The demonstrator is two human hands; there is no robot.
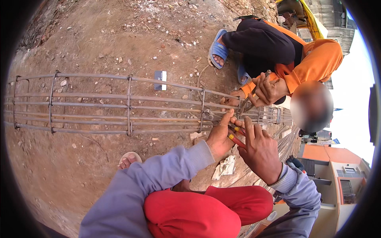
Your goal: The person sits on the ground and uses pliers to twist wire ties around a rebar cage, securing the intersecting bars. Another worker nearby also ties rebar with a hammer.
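Note:
A long reinforcing-steel cage [98,95] of lengthwise bars and rectangular stirrups lies in front of me, just above the ground. My right hand [262,151] grips the red-and-yellow handles of a pair of pincers [238,141]. Around the middle of the tool is my left hand [221,134], its thumb laid across it. The metal head of the pincers points left, beside a stirrup [203,102] of the cage. My fingers hide part of the tool, and whether its jaws hold tie wire cannot be seen.
Across the cage a co-worker in orange sleeves squats, one hand [230,101] at the bars, the other [268,89] around a metal tool. A small dark-and-white box [160,80] lies on the dirt. Torn paper [225,166] and loose bars [284,142] lie at my right.

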